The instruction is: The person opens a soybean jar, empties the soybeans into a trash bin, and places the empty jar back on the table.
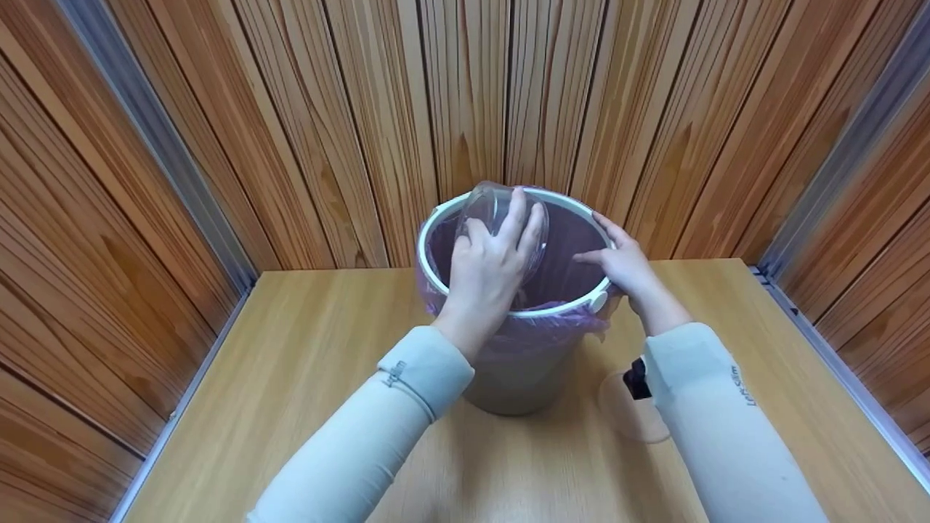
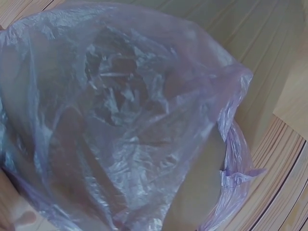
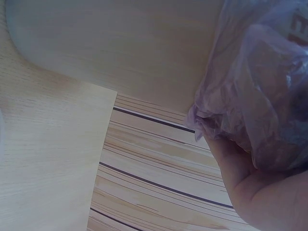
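My left hand [image 1: 490, 265] grips a clear plastic container [image 1: 494, 207], fingers spread across it; the container is at the hand's 12 o'clock, tilted over the mouth of a bag-lined bin [image 1: 519, 378]. My right hand [image 1: 626, 265] clasps the bin's 3 o'clock edge. Toward 5 o'clock, a clear disc [image 1: 626, 415] lies on the bench [image 1: 341, 349].

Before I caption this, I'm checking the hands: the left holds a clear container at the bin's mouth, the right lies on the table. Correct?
Not quite: the head view shows the right hand holding the bin's rim, not lying on the table. The rest stands.
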Available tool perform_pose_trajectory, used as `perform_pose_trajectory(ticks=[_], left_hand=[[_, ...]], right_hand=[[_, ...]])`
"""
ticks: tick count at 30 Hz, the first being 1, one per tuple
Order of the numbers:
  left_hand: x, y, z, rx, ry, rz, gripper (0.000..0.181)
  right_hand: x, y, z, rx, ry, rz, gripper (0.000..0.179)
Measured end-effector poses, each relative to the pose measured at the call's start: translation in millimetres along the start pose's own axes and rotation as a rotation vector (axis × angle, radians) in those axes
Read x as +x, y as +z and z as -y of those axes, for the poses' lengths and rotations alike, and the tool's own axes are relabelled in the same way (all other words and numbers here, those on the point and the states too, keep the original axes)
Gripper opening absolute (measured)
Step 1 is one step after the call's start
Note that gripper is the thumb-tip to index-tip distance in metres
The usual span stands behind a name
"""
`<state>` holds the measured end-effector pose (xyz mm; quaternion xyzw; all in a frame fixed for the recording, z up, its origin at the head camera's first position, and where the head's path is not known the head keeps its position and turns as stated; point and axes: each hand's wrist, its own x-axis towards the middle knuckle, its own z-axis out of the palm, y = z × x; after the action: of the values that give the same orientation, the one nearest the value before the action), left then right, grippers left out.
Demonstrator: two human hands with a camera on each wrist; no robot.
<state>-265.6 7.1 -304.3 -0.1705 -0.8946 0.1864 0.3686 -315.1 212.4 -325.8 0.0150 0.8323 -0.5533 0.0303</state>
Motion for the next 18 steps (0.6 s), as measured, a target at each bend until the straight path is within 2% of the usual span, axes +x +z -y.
perform_pose_trajectory(ticks=[7, 14, 18], left_hand=[[0.7, -1.2, -1.3, 0.032, 0.021, 0.004, 0.066], [3.7, -4.3, -2.3, 0.107, 0.1, 0.03, 0.067], [4.9, -5.5, -2.3, 0.115, 0.129, 0.06, 0.067]], right_hand=[[1.1, 0.2, -0.6, -0.002, -0.002, -0.007, 0.079], [0.7, -0.1, -0.2, -0.013, -0.013, -0.008, 0.08], [1.0, 0.4, -0.1, -0.009, -0.015, -0.013, 0.079]])
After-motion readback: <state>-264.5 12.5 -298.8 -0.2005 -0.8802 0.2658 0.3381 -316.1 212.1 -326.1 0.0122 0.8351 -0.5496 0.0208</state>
